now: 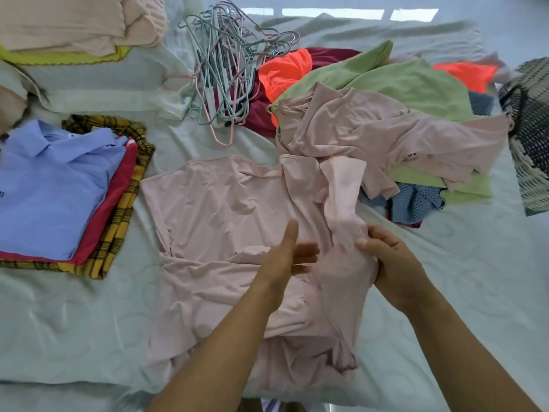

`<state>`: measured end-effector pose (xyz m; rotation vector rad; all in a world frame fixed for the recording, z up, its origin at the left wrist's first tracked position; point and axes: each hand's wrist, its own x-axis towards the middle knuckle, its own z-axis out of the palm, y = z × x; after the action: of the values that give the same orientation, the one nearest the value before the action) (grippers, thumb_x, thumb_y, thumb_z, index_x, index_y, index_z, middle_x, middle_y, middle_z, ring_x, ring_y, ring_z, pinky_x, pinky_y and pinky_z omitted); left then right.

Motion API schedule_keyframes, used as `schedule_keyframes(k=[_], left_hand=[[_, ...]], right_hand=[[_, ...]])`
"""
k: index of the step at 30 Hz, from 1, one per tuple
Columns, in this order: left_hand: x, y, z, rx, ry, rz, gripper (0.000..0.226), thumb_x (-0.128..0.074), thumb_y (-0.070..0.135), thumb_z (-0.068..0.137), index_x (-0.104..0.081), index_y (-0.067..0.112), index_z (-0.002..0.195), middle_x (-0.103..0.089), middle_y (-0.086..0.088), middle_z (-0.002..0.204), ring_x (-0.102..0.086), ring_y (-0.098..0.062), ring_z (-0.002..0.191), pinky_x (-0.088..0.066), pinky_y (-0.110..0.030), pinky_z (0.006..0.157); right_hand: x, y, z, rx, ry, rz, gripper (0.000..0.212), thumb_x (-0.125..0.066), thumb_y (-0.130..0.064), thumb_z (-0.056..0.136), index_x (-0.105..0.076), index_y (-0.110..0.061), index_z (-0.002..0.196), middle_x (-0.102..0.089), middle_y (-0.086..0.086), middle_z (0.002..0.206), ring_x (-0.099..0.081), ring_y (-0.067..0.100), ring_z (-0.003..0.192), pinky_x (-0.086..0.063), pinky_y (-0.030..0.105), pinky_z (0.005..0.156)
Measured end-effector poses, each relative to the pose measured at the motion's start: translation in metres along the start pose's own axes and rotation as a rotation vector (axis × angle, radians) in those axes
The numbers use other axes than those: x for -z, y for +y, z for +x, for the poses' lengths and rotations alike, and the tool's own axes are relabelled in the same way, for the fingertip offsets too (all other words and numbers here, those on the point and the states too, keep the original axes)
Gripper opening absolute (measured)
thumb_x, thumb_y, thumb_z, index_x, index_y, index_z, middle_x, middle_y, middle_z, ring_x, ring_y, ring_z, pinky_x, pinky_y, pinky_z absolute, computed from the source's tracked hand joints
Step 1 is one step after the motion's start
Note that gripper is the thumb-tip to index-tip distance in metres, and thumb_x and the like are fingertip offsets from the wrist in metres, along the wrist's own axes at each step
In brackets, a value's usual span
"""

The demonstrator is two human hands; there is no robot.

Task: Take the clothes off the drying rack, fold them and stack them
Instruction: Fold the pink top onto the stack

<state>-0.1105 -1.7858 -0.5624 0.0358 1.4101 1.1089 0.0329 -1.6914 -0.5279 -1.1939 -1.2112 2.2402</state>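
Note:
A pale pink garment lies spread and wrinkled on the pale bed sheet in the middle. My right hand is shut on a bunched part of its right side, lifting a twisted strip of the fabric. My left hand hovers over the garment just left of that bunch, thumb up, fingers straight and apart, holding nothing. A stack of folded clothes sits at the left: a light blue polo on top, red under it, yellow plaid at the bottom.
A heap of unfolded clothes in green, pink, orange, maroon and blue fills the upper right. A tangle of hangers lies at top centre. Folded pink fabric sits top left. A black-and-white woven item is at the right edge.

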Motion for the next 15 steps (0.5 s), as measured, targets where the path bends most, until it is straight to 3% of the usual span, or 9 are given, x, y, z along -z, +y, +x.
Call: schedule_keyframes(k=[2,3,4,6,10,13,15], left_hand=[[-0.021,0.022,0.01,0.145,-0.145,-0.253,0.08,-0.029,0.073,0.082,-0.062,0.009,0.116,-0.069,-0.012,0.103,-0.064,-0.024,0.096,-0.049,-0.035,0.087],[-0.028,0.031,0.014,0.157,-0.179,-0.317,0.075,-0.032,0.071,0.084,-0.061,0.009,0.115,-0.071,-0.011,0.094,-0.065,-0.022,0.087,-0.05,-0.035,0.081],[-0.032,0.04,0.018,0.14,-0.187,-0.353,0.065,-0.037,0.065,0.088,-0.063,0.009,0.109,-0.071,-0.009,0.083,-0.065,-0.018,0.077,-0.051,-0.032,0.074],[-0.031,0.061,0.021,0.05,-0.161,-0.406,0.046,-0.044,0.048,0.093,-0.064,0.007,0.094,-0.07,-0.003,0.071,-0.065,-0.012,0.066,-0.052,-0.026,0.066],[0.018,0.097,0.0,-0.268,0.015,-0.477,0.019,-0.053,0.017,0.089,-0.063,0.003,0.098,-0.072,-0.004,0.077,-0.068,-0.012,0.071,-0.053,-0.033,0.085],[0.088,0.096,-0.029,-0.432,0.132,-0.538,0.037,-0.076,0.025,0.062,-0.071,0.01,0.096,-0.073,-0.005,0.094,-0.068,-0.013,0.088,-0.051,-0.035,0.091],[0.128,0.081,-0.038,-0.393,0.218,-0.538,0.051,-0.078,0.03,0.062,-0.067,0.013,0.108,-0.07,-0.004,0.106,-0.067,-0.014,0.095,-0.052,-0.035,0.09]], right_hand=[[-0.009,-0.002,-0.012,-0.058,-0.17,0.025,0.018,-0.072,-0.014,0.07,-0.074,-0.015,0.088,-0.071,0.002,0.08,-0.065,0.013,0.073,-0.053,0.02,0.062],[-0.01,0.0,-0.016,-0.092,-0.218,0.007,0.029,-0.079,-0.025,0.062,-0.075,-0.016,0.089,-0.071,0.003,0.084,-0.066,0.014,0.076,-0.054,0.022,0.065],[-0.01,0.002,-0.019,-0.116,-0.246,-0.031,0.038,-0.082,-0.032,0.057,-0.075,-0.018,0.091,-0.07,0.003,0.087,-0.066,0.014,0.079,-0.053,0.022,0.066],[-0.01,0.005,-0.022,-0.145,-0.217,-0.083,0.03,-0.076,-0.025,0.064,-0.074,-0.02,0.094,-0.07,0.002,0.088,-0.065,0.014,0.08,-0.052,0.022,0.066],[-0.015,0.006,-0.017,-0.104,-0.108,-0.1,0.03,-0.062,-0.008,0.081,-0.064,-0.022,0.108,-0.067,-0.008,0.086,-0.062,0.007,0.081,-0.051,0.019,0.07],[-0.024,0.022,-0.008,0.013,0.094,-0.309,0.032,-0.059,-0.008,0.087,-0.056,-0.024,0.115,-0.059,-0.009,0.099,-0.058,0.007,0.091,-0.048,0.017,0.077],[-0.019,0.048,-0.005,0.051,0.269,-0.526,0.022,-0.063,-0.011,0.086,-0.056,-0.021,0.104,-0.058,-0.006,0.099,-0.056,0.01,0.089,-0.043,0.014,0.071]])
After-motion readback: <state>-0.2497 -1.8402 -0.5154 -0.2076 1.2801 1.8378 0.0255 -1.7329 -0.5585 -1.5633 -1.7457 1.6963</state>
